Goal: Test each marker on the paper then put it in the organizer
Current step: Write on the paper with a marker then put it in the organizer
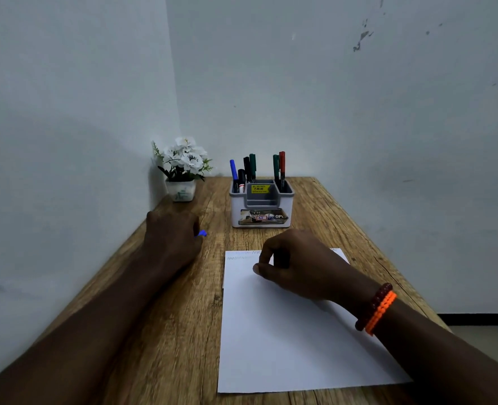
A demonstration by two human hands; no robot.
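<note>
A white paper sheet [271, 340] lies on the wooden table [165, 331], with faint zigzag test marks [236, 258] along its far edge. Behind it stands a grey-white organizer [260, 210] holding several markers: blue [233, 170], black, green [252, 166] and red [282, 163]. My left hand [171, 238] lies on the table left of the paper, closed over a blue marker [202, 233] whose end alone pokes out. My right hand [297, 264] rests on the paper's far part, fingers curled and thumb meeting forefinger; I see nothing held in it.
A small white pot of white artificial flowers [183, 171] stands in the far left corner. Walls close off the table's left and far sides. The table's right edge [388, 258] drops to the floor. Beaded bracelets [376, 309] circle my right wrist.
</note>
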